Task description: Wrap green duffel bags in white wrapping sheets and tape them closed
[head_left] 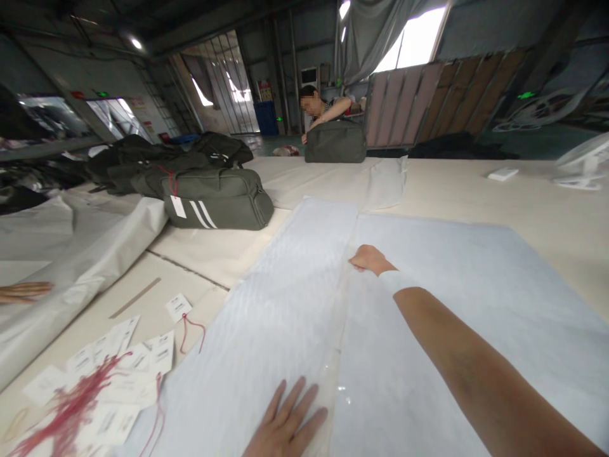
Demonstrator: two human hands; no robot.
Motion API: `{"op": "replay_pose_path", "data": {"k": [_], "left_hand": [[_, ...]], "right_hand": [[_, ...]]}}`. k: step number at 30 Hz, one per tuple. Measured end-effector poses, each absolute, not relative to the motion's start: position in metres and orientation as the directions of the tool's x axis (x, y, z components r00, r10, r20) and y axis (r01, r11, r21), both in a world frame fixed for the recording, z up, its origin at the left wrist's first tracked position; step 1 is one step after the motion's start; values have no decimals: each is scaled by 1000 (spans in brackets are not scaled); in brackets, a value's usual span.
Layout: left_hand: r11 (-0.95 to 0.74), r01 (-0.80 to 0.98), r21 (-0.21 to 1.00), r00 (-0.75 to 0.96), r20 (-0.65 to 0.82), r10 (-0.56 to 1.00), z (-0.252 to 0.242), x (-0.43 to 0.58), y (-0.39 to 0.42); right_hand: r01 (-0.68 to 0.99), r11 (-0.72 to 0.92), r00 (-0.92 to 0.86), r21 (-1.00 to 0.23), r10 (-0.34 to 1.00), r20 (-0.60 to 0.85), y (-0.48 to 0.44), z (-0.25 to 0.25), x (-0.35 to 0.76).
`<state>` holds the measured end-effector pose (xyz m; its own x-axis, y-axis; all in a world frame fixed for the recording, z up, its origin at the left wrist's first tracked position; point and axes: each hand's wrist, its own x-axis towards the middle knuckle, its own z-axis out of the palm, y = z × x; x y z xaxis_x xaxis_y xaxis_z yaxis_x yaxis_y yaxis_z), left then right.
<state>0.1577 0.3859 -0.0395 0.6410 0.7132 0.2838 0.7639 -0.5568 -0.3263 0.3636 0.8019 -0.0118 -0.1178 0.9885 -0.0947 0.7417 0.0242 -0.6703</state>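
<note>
White sheet (295, 298) on the table (547, 197), long axis 6 to 12 o'clock: left hand (285, 422), fingers spread flat, presses its near end; right hand (370, 259), fingers curled (grip unclear), meets its fold toward 12.

- Dark ceiling (85, 16) with one round lamp (136, 43) lit.
- Bright window (419, 38) high at the back, grey drape (364, 38) beside it.
- Barred doorway (221, 82) far left.
- Wooden panel partition (428, 101) behind wide cream worktable (533, 203).
</note>
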Motion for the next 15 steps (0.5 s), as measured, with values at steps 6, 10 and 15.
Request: {"op": "replay_pose_path", "data": {"k": [6, 10, 15], "left_hand": [[-555, 779, -293, 626, 307, 717, -37, 159, 385], [-548, 791, -272, 611, 304, 731, -37, 160, 384], [-548, 807, -220, 591, 290, 753, -40, 158, 381]], "right_hand": [[928, 4, -113, -372, 956, -271, 800, 5, 349], [952, 31, -107, -306, 966, -235, 796, 13, 359], [963, 33, -56, -268, 995, -81, 767, 6, 390]]}}
